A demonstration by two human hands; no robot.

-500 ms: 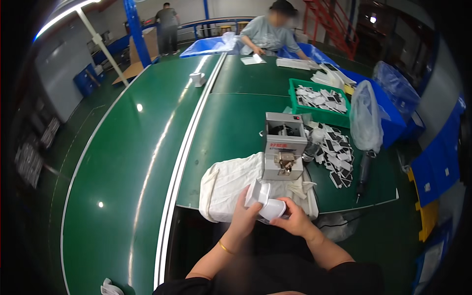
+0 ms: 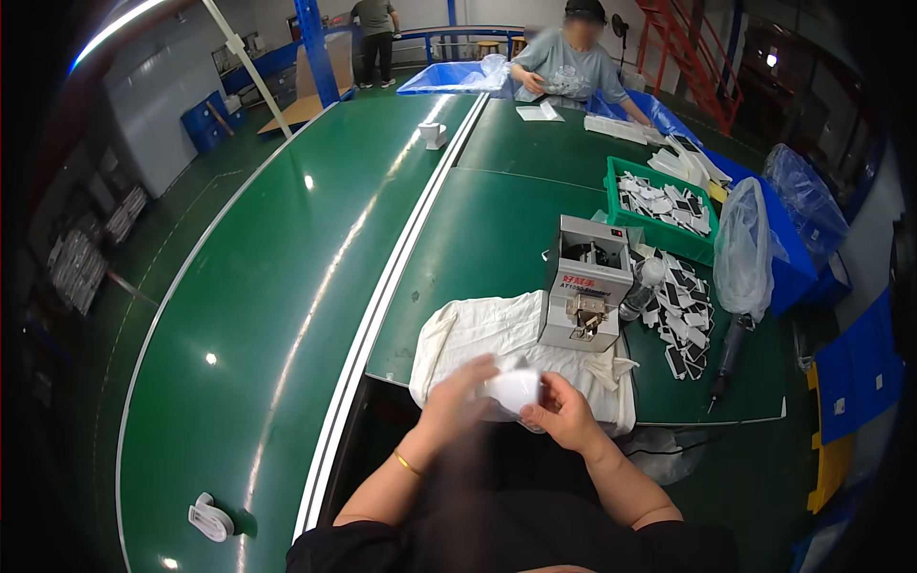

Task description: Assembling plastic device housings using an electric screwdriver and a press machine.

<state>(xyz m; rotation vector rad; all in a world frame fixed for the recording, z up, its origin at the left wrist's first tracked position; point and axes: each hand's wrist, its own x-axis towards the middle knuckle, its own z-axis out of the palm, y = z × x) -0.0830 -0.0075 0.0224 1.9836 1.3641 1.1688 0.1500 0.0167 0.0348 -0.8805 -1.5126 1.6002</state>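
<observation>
I hold a white plastic part [image 2: 516, 390] with a rounded, cup-like shape over the near edge of the cloth. My right hand [image 2: 564, 416] grips it from the right, thumb and fingers closed on its end. Against its left side is my left hand [image 2: 451, 403], smeared by motion, so its finger grip is unclear. Beneath both hands lies a white cloth [image 2: 478, 329], partly covered by them. Just beyond stands a small grey metal machine [image 2: 586, 282] with an open top and a metal mechanism low on its front.
At left runs a green conveyor belt [image 2: 277, 286] carrying a white part [image 2: 210, 517] near me and another white part [image 2: 433, 136] farther off. Right of the machine lie a pile of black-and-white pieces [image 2: 683, 315], a green crate [image 2: 659, 224] and an electric screwdriver [image 2: 731, 363]. A co-worker [image 2: 564, 67] sits beyond.
My left hand has shifted on the white part, which now shows a different side. My view has swung left. The belt's white parts have moved away from me.
</observation>
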